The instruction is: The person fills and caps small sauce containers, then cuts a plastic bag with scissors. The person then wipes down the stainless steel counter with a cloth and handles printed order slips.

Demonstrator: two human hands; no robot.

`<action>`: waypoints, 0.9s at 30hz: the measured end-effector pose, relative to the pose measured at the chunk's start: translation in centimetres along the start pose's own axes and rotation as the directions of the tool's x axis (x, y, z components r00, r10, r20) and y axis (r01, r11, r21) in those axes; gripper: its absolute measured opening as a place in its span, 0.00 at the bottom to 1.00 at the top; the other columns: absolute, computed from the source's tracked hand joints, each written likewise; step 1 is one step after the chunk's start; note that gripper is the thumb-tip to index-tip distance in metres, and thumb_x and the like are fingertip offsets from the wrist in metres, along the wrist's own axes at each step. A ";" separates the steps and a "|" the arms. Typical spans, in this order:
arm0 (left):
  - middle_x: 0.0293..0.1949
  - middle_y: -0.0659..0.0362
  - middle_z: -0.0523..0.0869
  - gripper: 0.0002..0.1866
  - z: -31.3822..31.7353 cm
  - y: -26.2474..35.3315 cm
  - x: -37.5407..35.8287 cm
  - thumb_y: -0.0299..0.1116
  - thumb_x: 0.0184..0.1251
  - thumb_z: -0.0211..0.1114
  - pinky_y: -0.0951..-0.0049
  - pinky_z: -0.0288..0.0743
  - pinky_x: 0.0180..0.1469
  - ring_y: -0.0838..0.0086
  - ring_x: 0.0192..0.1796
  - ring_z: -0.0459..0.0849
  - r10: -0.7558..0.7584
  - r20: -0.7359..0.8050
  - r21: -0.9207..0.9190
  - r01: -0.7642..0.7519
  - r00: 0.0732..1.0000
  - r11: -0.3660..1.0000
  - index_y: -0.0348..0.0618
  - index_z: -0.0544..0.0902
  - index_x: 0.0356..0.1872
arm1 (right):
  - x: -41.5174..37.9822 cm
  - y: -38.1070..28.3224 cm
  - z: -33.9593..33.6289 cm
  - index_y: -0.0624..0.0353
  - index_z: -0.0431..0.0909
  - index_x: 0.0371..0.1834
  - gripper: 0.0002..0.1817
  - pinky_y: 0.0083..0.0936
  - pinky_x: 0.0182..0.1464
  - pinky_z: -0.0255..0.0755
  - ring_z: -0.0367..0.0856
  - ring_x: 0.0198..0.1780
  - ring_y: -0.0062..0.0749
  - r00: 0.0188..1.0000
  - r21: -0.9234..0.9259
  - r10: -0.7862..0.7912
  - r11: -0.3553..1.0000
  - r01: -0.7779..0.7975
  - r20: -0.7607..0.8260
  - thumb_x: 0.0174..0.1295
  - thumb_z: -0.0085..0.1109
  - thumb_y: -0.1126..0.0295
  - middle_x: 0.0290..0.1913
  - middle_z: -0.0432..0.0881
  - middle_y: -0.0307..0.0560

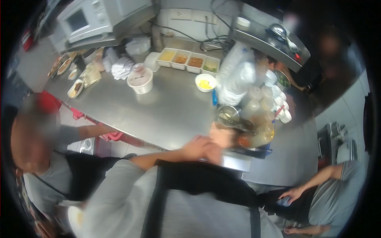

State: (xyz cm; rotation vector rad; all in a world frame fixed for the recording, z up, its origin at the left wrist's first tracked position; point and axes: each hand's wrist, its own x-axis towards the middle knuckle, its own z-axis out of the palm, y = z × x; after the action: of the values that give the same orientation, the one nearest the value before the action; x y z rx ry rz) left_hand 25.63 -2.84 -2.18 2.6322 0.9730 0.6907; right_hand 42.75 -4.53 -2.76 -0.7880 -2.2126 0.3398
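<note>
My left hand is over the front edge of the steel counter, smeared by motion, so its fingers do not show clearly. Just beyond it is a blurred shape that may be my right hand; I cannot make out its fingers or anything held. A flat white panel lies beside the left hand at the counter edge. Past the hands stand a metal pot with a utensil across it and a tub of squeeze bottles. Farther back sits a white bowl with yellow contents.
White food tubs line the back, near a white bucket. Plastic-wrapped stacks and small cups stand right. A microwave and a shelf overhang. One person stands left, another right.
</note>
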 end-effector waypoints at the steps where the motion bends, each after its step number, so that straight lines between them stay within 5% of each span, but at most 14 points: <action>1: 0.55 0.51 0.71 0.32 0.0 -0.1 0.5 0.38 0.47 0.65 0.54 0.58 0.64 0.53 0.62 0.66 0.015 0.037 -0.053 -0.013 0.999 0.999 0.50 0.71 0.59 | -0.3 0.3 0.0 0.56 0.69 0.25 0.16 0.41 0.46 0.63 0.72 0.45 0.46 1.000 0.021 0.002 1.000 -0.001 -0.008 0.41 0.66 0.61 0.39 0.74 0.47; 4: 0.53 0.50 0.71 0.32 -2.3 1.0 3.2 0.38 0.45 0.65 0.53 0.58 0.63 0.52 0.59 0.67 0.088 0.092 -0.144 -0.074 0.992 0.987 0.50 0.72 0.58 | -1.2 1.1 0.4 0.56 0.69 0.25 0.15 0.39 0.45 0.63 0.71 0.43 0.45 0.997 0.023 -0.021 0.999 0.023 -0.069 0.42 0.65 0.62 0.37 0.73 0.47; 10: 0.56 0.49 0.68 0.31 -1.2 1.1 4.4 0.40 0.47 0.64 0.51 0.56 0.63 0.51 0.63 0.63 0.056 -0.016 -0.018 -0.056 0.998 0.998 0.51 0.72 0.58 | -1.3 1.3 0.8 0.56 0.69 0.25 0.13 0.36 0.42 0.63 0.70 0.38 0.42 0.983 0.008 -0.062 0.998 0.065 -0.172 0.42 0.64 0.64 0.32 0.71 0.45; 14: 0.58 0.50 0.66 0.33 0.0 0.2 4.5 0.42 0.50 0.64 0.49 0.50 0.64 0.52 0.67 0.59 0.015 0.069 0.046 -0.018 0.997 0.999 0.54 0.68 0.61 | -2.8 3.2 3.8 0.57 0.69 0.26 0.12 0.33 0.42 0.64 0.70 0.37 0.41 0.986 -0.046 -0.065 0.997 0.059 -0.156 0.43 0.61 0.66 0.31 0.70 0.45; 17: 0.59 0.50 0.65 0.33 -1.0 0.5 4.9 0.42 0.50 0.63 0.49 0.50 0.64 0.52 0.67 0.59 -0.006 0.169 0.019 0.003 0.986 1.000 0.54 0.68 0.62 | -0.8 0.1 0.0 0.57 0.69 0.27 0.11 0.33 0.43 0.64 0.70 0.37 0.41 0.988 0.004 0.029 1.000 -0.029 -0.152 0.44 0.60 0.67 0.32 0.70 0.44; 18: 0.60 0.50 0.64 0.34 0.0 -0.2 4.7 0.42 0.49 0.64 0.48 0.51 0.64 0.51 0.67 0.58 0.042 0.090 0.094 -0.050 0.995 0.994 0.54 0.68 0.62 | -0.9 0.4 0.7 0.57 0.69 0.27 0.11 0.33 0.44 0.64 0.71 0.38 0.40 0.986 -0.004 0.018 1.000 -0.019 -0.163 0.45 0.60 0.67 0.32 0.70 0.44; 27: 0.70 0.45 0.51 0.43 0.3 0.8 4.3 0.49 0.45 0.68 0.37 0.42 0.66 0.44 0.72 0.44 -0.215 -0.002 0.190 0.212 0.977 0.959 0.50 0.63 0.66 | -2.6 3.8 2.1 0.56 0.72 0.31 0.16 0.34 0.51 0.64 0.72 0.46 0.41 1.000 0.164 -0.012 0.986 0.012 0.000 0.48 0.68 0.59 0.39 0.74 0.45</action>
State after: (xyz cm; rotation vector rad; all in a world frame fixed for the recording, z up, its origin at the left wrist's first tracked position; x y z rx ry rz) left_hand 29.06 -0.60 -0.69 2.6294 1.3548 0.5451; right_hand 44.20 -3.25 -7.44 -0.6846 -2.1570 0.5095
